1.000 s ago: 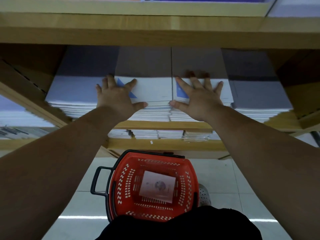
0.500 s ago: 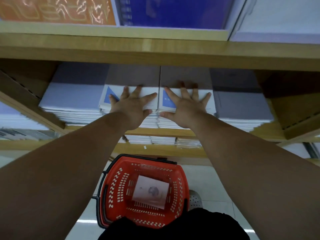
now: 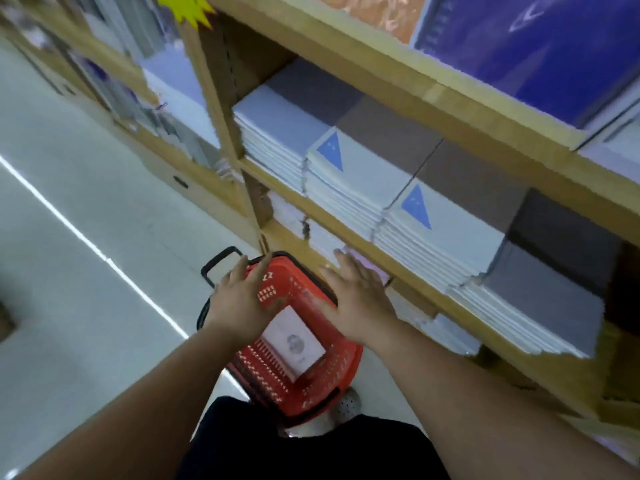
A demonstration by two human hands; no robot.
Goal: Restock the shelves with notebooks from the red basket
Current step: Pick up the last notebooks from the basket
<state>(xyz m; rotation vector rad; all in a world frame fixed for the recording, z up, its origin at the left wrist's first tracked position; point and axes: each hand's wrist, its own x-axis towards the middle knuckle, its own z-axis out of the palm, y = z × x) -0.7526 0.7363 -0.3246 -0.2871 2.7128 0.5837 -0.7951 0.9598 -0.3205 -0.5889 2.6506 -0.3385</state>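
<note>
The red basket (image 3: 322,386) stands on the floor below me, with a white notebook (image 3: 294,341) lying flat inside it. My left hand (image 3: 239,303) and my right hand (image 3: 360,306) hover over the basket, both with fingers spread and holding nothing. Above them, the wooden shelf (image 3: 408,275) carries stacks of white notebooks; two stacks (image 3: 360,174) (image 3: 440,226) show a blue triangle on the top cover. A plain stack (image 3: 277,133) sits to their left and a grey-covered stack (image 3: 533,306) to their right.
An upper shelf holds a large blue book (image 3: 540,46) and an orange one (image 3: 381,12). A lower shelf (image 3: 450,337) holds more white stacks. Pale tiled floor (image 3: 86,220) stretches to the left. A yellow star tag (image 3: 183,8) hangs on the shelf post.
Both hands have left the two blue-triangle stacks and dropped down over the basket. The view has swung left and tilted, so the shelves now run diagonally.
</note>
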